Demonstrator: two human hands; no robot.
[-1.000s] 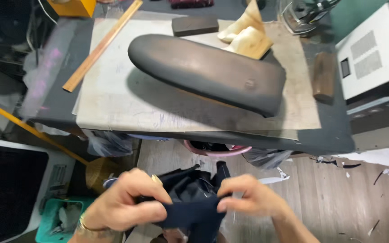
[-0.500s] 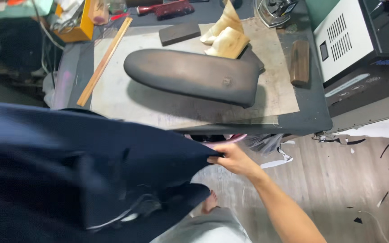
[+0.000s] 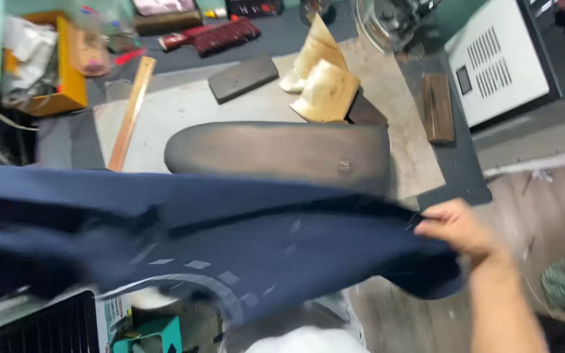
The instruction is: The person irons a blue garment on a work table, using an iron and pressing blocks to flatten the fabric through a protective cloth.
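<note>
The right hand (image 3: 456, 229) pinches one edge of a dark navy cloth (image 3: 230, 235), fingers closed on the fabric. The cloth stretches wide from that hand across to the far left, spread out flat and blurred, in front of the near edge of the worktop (image 3: 263, 104). The left hand is out of view past the left edge, so I cannot tell how it grips. Just beyond the cloth, ahead of the right hand, a long dark padded form (image 3: 276, 153) lies on the worktop. Farther ahead sit two pale wooden blocks (image 3: 322, 88), touching each other, with a flat dark block (image 3: 243, 77) to their left. A wooden ruler (image 3: 132, 111) lies well left of the right hand. A brown wooden block (image 3: 438, 108) rests ahead of the right hand, beside a white machine (image 3: 498, 65)
</note>
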